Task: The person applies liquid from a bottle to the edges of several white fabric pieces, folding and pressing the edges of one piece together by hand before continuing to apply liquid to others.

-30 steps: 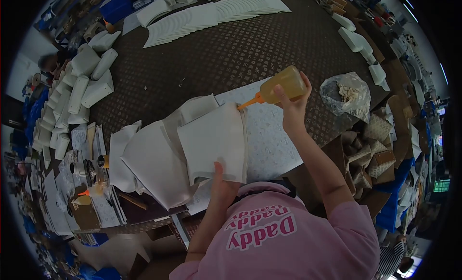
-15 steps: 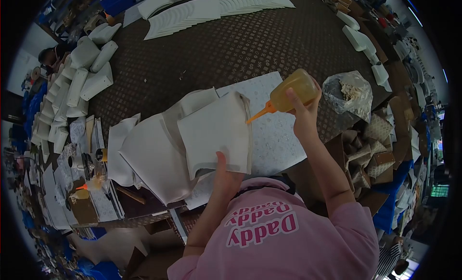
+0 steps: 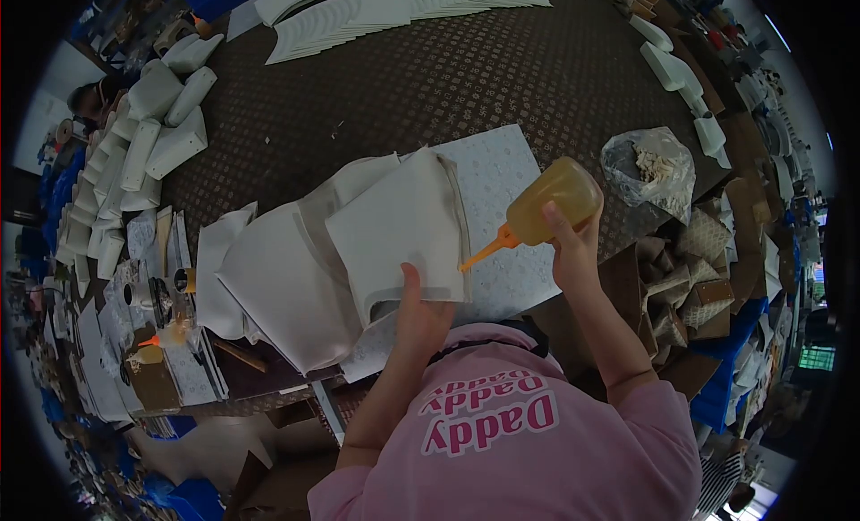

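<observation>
In my right hand (image 3: 574, 243) is a squeeze bottle (image 3: 557, 201) of amber liquid, tilted so its orange nozzle (image 3: 488, 250) points down and left. The nozzle tip meets or nearly meets the right edge of a white leather-like panel (image 3: 403, 221). My left hand (image 3: 421, 315) grips that panel at its lower edge, thumb on top, fingers hidden underneath. More white pieces (image 3: 291, 279) lie overlapped to the left, partly under the panel. A pale patterned sheet (image 3: 506, 176) lies beneath them on the table.
A clear plastic bag (image 3: 649, 172) of small pale bits sits at the right. Fanned white sheets (image 3: 358, 24) lie at the far edge. White shaped parts (image 3: 134, 154) are piled left, near a second orange-tipped bottle (image 3: 148, 353). Patterned brown pieces (image 3: 672, 288) fill a box at right.
The bottle and my right hand have come toward me, so the nozzle has travelled down along the panel's right edge. My left hand still holds the panel, which has shifted slightly.
</observation>
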The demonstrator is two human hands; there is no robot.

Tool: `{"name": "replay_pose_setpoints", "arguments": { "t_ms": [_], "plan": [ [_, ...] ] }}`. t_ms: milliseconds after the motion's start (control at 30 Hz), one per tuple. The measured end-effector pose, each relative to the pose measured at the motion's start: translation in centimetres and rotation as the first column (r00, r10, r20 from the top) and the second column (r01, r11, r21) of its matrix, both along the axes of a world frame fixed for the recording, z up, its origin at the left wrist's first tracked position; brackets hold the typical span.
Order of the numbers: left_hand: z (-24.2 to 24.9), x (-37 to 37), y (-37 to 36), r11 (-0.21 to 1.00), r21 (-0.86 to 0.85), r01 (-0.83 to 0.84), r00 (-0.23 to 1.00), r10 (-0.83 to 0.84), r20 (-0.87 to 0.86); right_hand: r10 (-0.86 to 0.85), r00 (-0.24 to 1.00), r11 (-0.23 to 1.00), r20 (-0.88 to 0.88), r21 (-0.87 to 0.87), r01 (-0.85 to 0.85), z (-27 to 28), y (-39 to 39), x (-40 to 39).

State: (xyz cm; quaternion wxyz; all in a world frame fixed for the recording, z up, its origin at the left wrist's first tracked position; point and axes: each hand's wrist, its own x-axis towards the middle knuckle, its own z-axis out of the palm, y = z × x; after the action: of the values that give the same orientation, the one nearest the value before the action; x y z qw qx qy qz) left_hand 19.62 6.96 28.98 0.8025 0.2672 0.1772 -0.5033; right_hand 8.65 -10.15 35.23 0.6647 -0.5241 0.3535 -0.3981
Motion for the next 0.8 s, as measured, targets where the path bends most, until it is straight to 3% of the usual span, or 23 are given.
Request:
{"name": "replay_pose_setpoints", "arguments": {
  "t_ms": [267, 333, 433, 567, 800],
  "plan": [
    [-0.8, -0.1, -0.2, 0.99, -0.127, 0.062, 0.997, -0.055, 0.06, 0.172, 0.983, 0.979, -0.062, -0.103, -0.178, 0.1, 2.2, -1.4],
    [-0.1, -0.1, -0.3, 0.998, -0.065, 0.024, 0.999, -0.023, 0.027, 0.224, 0.971, 0.965, -0.082, -0.121, -0.233, -0.2, 1.8, -1.7],
    [-0.2, -0.1, -0.1, 0.996, -0.088, 0.011, 0.999, -0.007, 0.045, 0.087, 0.996, 0.979, 0.012, 0.183, -0.088, 0.9, -0.1, -1.3],
    [-0.5, 0.1, 0.0, 0.997, -0.083, 0.002, 0.999, 0.002, 0.048, -0.032, 0.997, 0.999, 0.067, 0.002, 0.032, 1.6, -1.9, 0.3],
    [0.0, 0.1, 0.2, 0.999, -0.035, 0.025, 0.999, -0.024, 0.035, -0.012, 1.0, 0.989, -0.017, -0.145, 0.01, 2.0, -2.1, 2.1]
  ]
}}
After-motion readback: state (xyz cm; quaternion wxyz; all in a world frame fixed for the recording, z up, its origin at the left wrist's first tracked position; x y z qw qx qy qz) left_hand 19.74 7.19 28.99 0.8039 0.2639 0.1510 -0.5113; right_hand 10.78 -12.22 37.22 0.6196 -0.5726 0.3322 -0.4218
